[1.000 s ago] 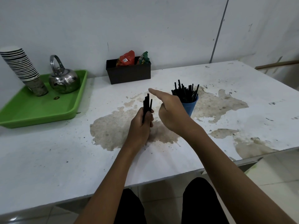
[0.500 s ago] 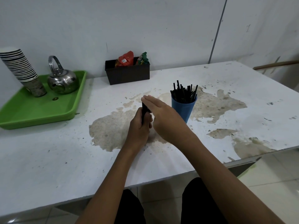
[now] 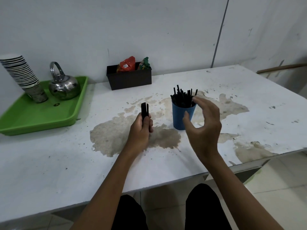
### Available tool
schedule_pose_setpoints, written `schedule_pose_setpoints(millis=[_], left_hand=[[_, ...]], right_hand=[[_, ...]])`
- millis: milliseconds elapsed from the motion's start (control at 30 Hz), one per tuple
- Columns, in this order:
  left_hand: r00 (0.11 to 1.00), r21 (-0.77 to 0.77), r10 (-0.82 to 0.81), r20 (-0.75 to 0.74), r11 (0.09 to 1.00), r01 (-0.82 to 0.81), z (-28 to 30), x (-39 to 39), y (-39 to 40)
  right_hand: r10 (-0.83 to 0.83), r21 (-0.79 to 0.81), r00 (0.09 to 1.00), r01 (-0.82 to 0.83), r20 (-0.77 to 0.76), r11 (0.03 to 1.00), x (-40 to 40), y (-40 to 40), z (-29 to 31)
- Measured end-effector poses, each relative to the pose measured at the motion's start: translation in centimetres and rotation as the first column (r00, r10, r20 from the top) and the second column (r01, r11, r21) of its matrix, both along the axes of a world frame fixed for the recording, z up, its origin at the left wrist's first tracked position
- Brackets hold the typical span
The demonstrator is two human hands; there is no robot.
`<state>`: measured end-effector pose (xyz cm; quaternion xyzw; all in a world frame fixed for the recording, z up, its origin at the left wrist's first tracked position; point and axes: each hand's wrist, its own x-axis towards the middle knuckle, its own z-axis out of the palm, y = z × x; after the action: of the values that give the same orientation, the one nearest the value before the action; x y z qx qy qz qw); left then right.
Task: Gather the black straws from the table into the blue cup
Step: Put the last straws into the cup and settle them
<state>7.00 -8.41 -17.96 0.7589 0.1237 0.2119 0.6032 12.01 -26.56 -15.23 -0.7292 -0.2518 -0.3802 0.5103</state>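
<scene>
On the desk (image 3: pixel 216 163): blue cup (image 3: pixel 180 117), filled with black straws (image 3: pixel 182 98). Left hand (image 3: pixel 141 130) grips a straw bundle (image 3: pixel 144 110). Right hand (image 3: pixel 203 123) spread, empty, beside the cup.

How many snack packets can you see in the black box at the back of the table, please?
2, both standing in the black box by the wall: a red packet on the left and a green packet on the right. Others may be hidden deeper inside.

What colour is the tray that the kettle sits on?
Bright green. The tray shows clearly in the head view, at the table's far left, carrying the metal kettle.
</scene>
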Motion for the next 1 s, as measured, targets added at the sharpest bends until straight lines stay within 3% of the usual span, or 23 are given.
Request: schedule_pose_setpoints(millis=[200, 367, 467, 733, 1000], left_hand=[[0.998, -0.052, 0.013, -0.060, 0.998, -0.016, 1.1, 0.2, 0.1], [1.000, -0.141, 0.008, 0.021, 0.990, -0.005, 2.8, 0.6, -0.7], [0.995, -0.187, 0.042, 0.087, 0.982, -0.025, 4.4, 0.8, -1.4], [0.966, -0.369, 0.097, 0.238, 0.930, -0.003, 9.6, 1.3, -3.1], [0.954, -0.308, -0.006, 0.300, 0.946, 0.103, 12.0, 2.4, -5.0]], right_hand=[[0.125, 0.172, 0.950, -0.078, -0.286, 0.982, 0.7, -1.0, -2.0], [0.330, 0.238, 0.769, -0.235, -0.547, 0.942, 1.4, -0.9, -2.9], [0.373, 0.223, 0.742, -0.299, -0.558, 0.928, 1.8, -0.8, -3.1], [0.268, 0.150, 0.807, -0.222, -0.526, 0.963, 1.9, -0.3, -3.2], [0.227, 0.108, 0.815, -0.200, -0.534, 0.974, 2.4, 0.1, -3.5]])
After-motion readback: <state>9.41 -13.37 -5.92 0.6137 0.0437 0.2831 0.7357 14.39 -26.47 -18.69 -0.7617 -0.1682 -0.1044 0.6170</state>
